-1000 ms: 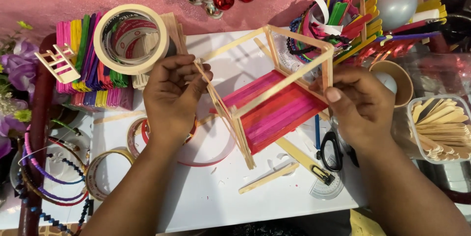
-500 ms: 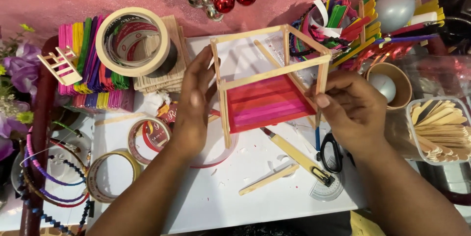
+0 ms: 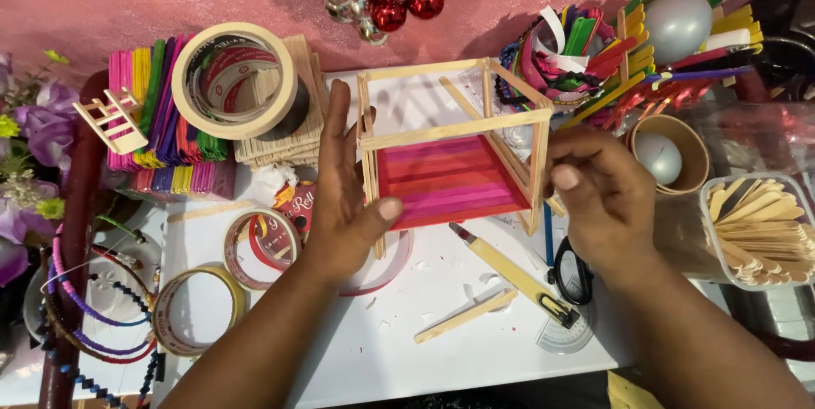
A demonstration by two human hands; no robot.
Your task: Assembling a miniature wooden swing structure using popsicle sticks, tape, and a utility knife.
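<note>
Both hands, left hand [image 3: 344, 205] and right hand [image 3: 598, 197], gripped the stick frame [image 3: 450, 154]; at right, a clear tub [image 3: 794, 277] held plain sticks [image 3: 760, 235], a paper cup [image 3: 692, 141] a grey ball [image 3: 658, 157].

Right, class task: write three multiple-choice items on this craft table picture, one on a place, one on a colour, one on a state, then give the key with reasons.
1. Where does the yellow-handled craft knife lie?
A. On the white sheet in front of the stick frame
B. Inside the paper cup
C. On top of the big tape roll

2. What colour is the floor of the stick frame?
A. Green and blue
B. Pink and red
C. Plain wood

3. How is the frame held?
A. By the left hand alone
B. By neither hand
C. Between both hands, one at each side

Key: A, the knife rests on the white sheet just below the frame. B, the floor's sticks are pink and red, while the posts are bare wood. C, the left hand presses the left posts and the right hand touches the right corner post.
</note>
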